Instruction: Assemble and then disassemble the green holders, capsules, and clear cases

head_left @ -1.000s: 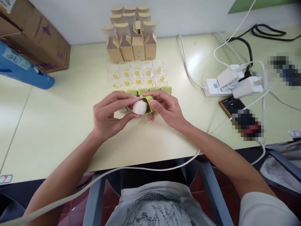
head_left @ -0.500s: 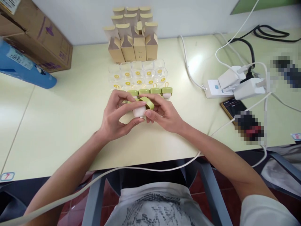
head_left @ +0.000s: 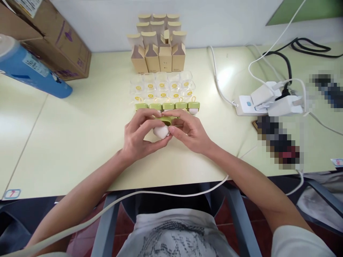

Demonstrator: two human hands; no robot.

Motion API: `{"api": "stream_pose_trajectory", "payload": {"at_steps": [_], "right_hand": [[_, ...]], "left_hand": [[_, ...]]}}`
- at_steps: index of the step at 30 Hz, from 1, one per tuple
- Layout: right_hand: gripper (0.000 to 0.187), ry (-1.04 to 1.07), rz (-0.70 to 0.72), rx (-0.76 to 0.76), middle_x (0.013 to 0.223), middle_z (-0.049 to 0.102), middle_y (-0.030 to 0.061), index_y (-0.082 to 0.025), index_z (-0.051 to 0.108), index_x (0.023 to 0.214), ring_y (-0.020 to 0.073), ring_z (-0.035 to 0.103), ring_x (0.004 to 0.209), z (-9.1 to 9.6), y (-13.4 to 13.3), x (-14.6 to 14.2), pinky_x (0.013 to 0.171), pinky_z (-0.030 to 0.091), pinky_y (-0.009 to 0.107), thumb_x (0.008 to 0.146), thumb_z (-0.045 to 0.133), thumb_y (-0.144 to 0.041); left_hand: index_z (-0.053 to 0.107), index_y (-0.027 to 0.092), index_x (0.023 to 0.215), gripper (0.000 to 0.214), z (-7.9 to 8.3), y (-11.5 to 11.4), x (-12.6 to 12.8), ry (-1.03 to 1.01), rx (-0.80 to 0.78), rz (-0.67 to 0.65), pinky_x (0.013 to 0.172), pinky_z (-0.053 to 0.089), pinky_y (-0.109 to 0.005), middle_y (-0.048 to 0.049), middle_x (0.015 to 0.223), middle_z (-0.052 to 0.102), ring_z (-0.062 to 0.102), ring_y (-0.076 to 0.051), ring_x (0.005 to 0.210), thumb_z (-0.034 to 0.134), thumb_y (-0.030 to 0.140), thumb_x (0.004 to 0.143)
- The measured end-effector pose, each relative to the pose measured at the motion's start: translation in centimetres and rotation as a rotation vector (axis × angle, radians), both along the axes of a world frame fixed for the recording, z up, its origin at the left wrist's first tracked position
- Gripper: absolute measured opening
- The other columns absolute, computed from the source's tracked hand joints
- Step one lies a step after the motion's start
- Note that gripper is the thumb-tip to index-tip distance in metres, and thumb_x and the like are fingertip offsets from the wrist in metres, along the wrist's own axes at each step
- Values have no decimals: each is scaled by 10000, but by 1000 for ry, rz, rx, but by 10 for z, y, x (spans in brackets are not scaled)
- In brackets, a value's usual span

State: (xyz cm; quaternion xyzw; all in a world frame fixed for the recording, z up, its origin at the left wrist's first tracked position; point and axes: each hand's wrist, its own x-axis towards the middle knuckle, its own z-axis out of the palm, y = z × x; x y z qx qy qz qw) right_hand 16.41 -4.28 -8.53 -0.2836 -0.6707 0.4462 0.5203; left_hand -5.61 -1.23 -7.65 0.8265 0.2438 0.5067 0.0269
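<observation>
Between my hands, above the table, is a small white rounded case (head_left: 161, 132) with a green sleeve-like cover (head_left: 166, 121) at its upper side. My left hand (head_left: 136, 137) is closed around the white case, thumb below and fingers above. From the other side, my right hand (head_left: 190, 132) pinches the case and cover, its thumb by the case's right edge and its forefinger on top. The fingers partly hide how the two parts meet. Just beyond them stands a row of green-topped white cases (head_left: 193, 107) with yellow loops.
See-through plastic cups (head_left: 162, 85) with yellow round labels lie behind that row. Open brown boxes (head_left: 165, 60) stand by the wall. At left are a blue bottle (head_left: 40, 73) and a carton (head_left: 66, 46); at right, a power strip (head_left: 245, 105) with cables. A white cable (head_left: 160, 193) crosses near my lap.
The white case has turned in my hands, and the green cover has tipped from the case's right to above it. My view has shifted slightly, so the table things sit lower.
</observation>
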Motion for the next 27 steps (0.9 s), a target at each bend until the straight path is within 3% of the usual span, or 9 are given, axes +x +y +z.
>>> {"api": "stream_pose_trajectory", "payload": {"at_steps": [3,6,8,11,13,18,27], "right_hand": [[299,-84,-82,166,1467,748,109,-263,756,1433,241,718,1330,1,1,0,915,703,341,1170,645,-353],[290,-149,-171,264,1388,810,90,-267,776,1417,234,732,1313,1,1,-1,1082,663,426,1182,612,-316],[289,-131,-209,270,1301,834,78,-257,780,1407,202,763,1184,0,0,-3,1023,673,384,1181,602,-289],[276,-89,-247,210,1192,827,63,-238,791,1373,140,762,949,-1,-4,-5,769,666,255,1168,610,-282],[264,-76,-279,169,1148,811,56,-234,798,1346,123,747,872,-2,-6,-6,685,645,225,1160,621,-296],[218,-79,-321,172,1145,814,63,-247,824,1280,160,765,940,3,-7,-6,678,664,250,1133,681,-320],[226,-192,-365,179,1131,794,79,-255,797,1262,194,750,952,3,-10,-11,726,708,311,1131,642,-355]], "left_hand": [[730,263,1092,340,1,-2,4,-12,10,17,786,662,-336,-58,1155,758,763,-203,959,974,379,887],[729,255,1128,375,0,-2,4,27,81,39,766,652,-322,-60,1142,781,782,-207,962,970,445,912],[739,260,1185,384,-2,-1,2,67,106,58,735,632,-305,-69,1174,784,772,-191,934,943,483,947],[755,284,1265,406,-5,1,-1,130,98,67,681,607,-289,-81,1232,762,712,-146,827,885,552,990],[748,291,1310,413,-5,1,0,135,79,51,706,635,-301,-88,1255,753,724,-157,858,864,549,1009],[740,264,1245,344,1,-3,5,51,40,48,822,691,-340,-75,1184,783,792,-215,1018,894,446,996],[771,271,1120,263,-1,-4,5,37,73,87,771,729,-357,-60,1086,864,852,-237,917,908,368,917]]}}
